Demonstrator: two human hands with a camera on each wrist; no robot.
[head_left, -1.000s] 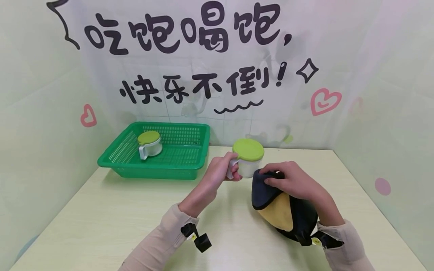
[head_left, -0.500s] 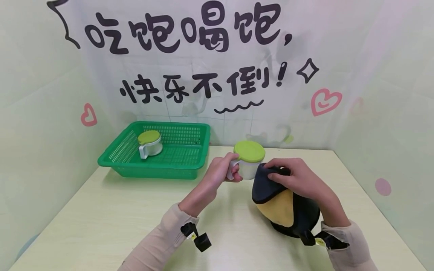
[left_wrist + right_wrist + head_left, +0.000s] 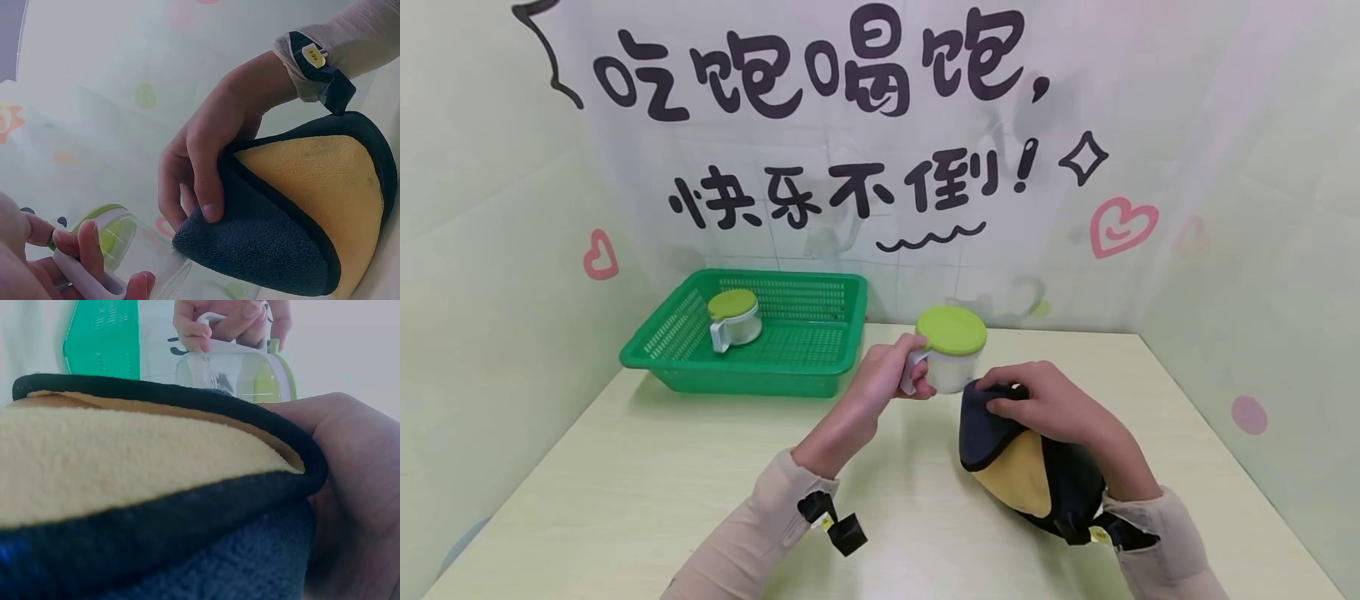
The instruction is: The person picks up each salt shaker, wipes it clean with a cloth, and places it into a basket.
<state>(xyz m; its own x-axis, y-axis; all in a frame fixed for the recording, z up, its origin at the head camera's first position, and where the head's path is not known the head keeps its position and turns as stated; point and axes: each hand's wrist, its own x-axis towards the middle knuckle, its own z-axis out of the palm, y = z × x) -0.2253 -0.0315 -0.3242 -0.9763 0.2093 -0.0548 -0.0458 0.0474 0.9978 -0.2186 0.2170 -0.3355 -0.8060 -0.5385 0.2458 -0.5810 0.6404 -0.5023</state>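
Note:
My left hand (image 3: pixel 880 377) grips the white handle of a clear seasoning jar (image 3: pixel 953 372) with a light green lid, lid upward, held near the table's back in the head view. To its right, my right hand (image 3: pixel 1047 402) pinches a folded cleaning cloth (image 3: pixel 1011 482), dark blue on one side, yellow on the other, edged in black. In the left wrist view the cloth's dark corner (image 3: pixel 203 240) lies right at the jar's wall (image 3: pixel 156 262). The right wrist view shows the yellow side (image 3: pixel 125 456) close up, with the jar (image 3: pixel 228 372) beyond it.
A green plastic basket (image 3: pixel 752 382) stands at the table's back left. Inside it sits a second jar (image 3: pixel 743 327), also with a green lid and white handle. A printed cloth backdrop hangs behind the pale wooden table (image 3: pixel 647 492), and walls flank both sides.
The right hand and cloth rise slightly along the jar, then come back down to about where they were. The jar dips a little and returns. Both grips stay the same.

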